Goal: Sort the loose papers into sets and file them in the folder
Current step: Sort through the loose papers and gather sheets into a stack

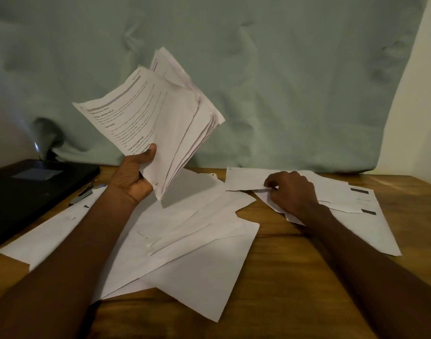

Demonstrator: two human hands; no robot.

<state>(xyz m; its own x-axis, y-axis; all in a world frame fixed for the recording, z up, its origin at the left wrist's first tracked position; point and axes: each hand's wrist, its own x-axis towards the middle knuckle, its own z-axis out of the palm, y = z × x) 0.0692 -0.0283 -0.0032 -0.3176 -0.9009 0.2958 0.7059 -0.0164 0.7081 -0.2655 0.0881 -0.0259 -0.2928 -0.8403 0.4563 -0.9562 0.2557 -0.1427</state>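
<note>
Paper stack (160,118) in left hand (136,174), long axis tilted upper-right.

Black folder (26,192): the left edge of the view cuts it off, so we cannot see its full shape.
Stapler (83,192): paper covers most of it; we only guess at what it is.
Held stack of papers (160,123): the small print is too blurred for us to read.
Right hand (292,194): its fingertips are hidden against a sheet (246,182).
Forearms: the bottom edge cuts both off.
</note>
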